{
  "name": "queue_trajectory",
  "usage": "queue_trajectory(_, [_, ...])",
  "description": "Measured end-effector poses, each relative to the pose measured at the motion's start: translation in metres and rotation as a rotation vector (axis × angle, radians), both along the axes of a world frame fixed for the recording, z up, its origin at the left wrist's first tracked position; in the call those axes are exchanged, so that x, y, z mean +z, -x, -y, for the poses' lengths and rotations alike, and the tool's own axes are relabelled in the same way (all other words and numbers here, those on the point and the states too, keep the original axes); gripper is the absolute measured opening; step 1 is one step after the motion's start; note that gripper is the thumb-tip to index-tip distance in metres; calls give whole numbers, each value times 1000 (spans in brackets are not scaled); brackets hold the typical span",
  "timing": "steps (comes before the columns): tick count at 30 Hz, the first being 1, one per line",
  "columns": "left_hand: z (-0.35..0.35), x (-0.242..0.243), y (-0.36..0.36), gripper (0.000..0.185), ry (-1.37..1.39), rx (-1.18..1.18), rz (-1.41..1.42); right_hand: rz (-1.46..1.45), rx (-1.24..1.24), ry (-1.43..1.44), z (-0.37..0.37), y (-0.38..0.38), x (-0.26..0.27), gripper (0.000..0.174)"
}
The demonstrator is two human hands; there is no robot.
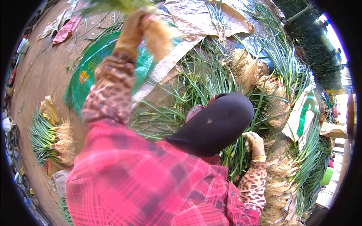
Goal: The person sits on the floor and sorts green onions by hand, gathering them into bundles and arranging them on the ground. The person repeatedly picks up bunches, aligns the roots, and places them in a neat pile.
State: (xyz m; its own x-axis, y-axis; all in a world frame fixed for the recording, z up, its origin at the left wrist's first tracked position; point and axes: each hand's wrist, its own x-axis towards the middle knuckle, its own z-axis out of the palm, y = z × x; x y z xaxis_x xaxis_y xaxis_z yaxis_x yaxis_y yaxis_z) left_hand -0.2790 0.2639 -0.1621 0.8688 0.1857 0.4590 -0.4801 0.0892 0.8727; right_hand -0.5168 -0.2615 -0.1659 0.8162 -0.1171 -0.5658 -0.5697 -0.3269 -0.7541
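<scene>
My left hand [138,24], in a tan glove and a spotted sleeve, is raised at the upper left and shut on a bunch of green onions [159,36]. Motion blurs the bunch; its pale roots hang to the right of the hand, its leaves reach the top edge. My right hand [256,145], gloved too, rests low beside my bent dark knee, its fingers curled over green onion leaves [233,158]. Whether it grips any is unclear. Loose green onions [198,76] lie spread on the ground beyond the knee.
Bundled green onions with long roots [282,175] line the right side. A smaller stack [53,138] lies at the left. A green plastic sheet [87,73] and tan sacking [192,17] cover ground ahead. A white and green sack [302,113] lies over bundles at the right.
</scene>
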Motion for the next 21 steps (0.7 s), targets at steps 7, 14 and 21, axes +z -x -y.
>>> queue_trajectory(7, [-102,-268,78,11,790,350,-828,-263,-147,100,23,-3,-33,19])
queue_trajectory(14, [-94,-394,85,12,746,501,-1176,-305,-143,166,27,-7,-32,14])
queue_trajectory(21, [-44,-318,-7,10,293,297,-1299,-475,-169,315,23,9,-37,11])
